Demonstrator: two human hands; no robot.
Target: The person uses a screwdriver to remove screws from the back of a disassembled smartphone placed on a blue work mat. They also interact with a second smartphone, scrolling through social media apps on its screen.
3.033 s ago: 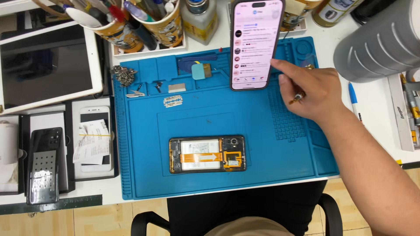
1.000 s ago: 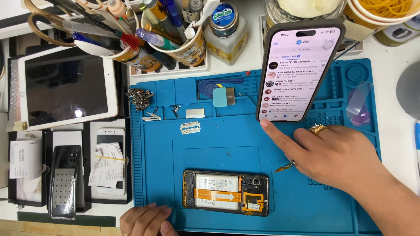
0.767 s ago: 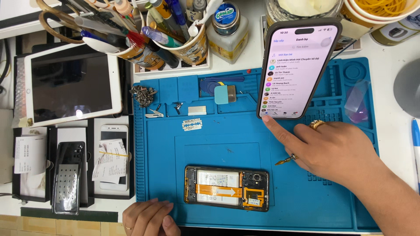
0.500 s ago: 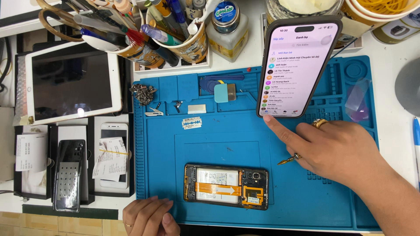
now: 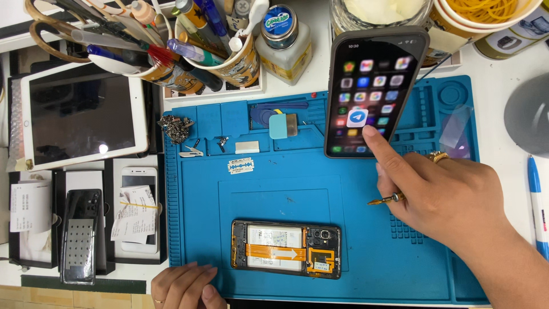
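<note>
A dark-cased phone [image 5: 372, 86] stands propped at the back of the blue work mat [image 5: 274, 177], its screen lit with rows of app icons. The forefinger of my right hand [image 5: 452, 194] touches the lower part of that screen, and the same hand holds a thin brass-tipped tool [image 5: 384, 200] between its fingers. An opened phone [image 5: 286, 249] lies flat at the mat's near edge, showing its battery and orange flex cable. My left hand [image 5: 183, 286] rests on the mat's front edge, just left of the opened phone, with nothing in it.
A white tablet [image 5: 80, 117] lies at the left, with boxed phones [image 5: 137, 212] below it. Cups of pens and tools [image 5: 223, 51] and a small bottle [image 5: 283, 43] stand behind the mat. A razor blade [image 5: 241, 166], a heap of screws [image 5: 176, 127] and a light blue pad [image 5: 282, 126] lie on the mat.
The propped phone's screen has changed from a white list to a dark home screen with icons. My right forefinger stays at its lower edge; my left hand has barely moved.
</note>
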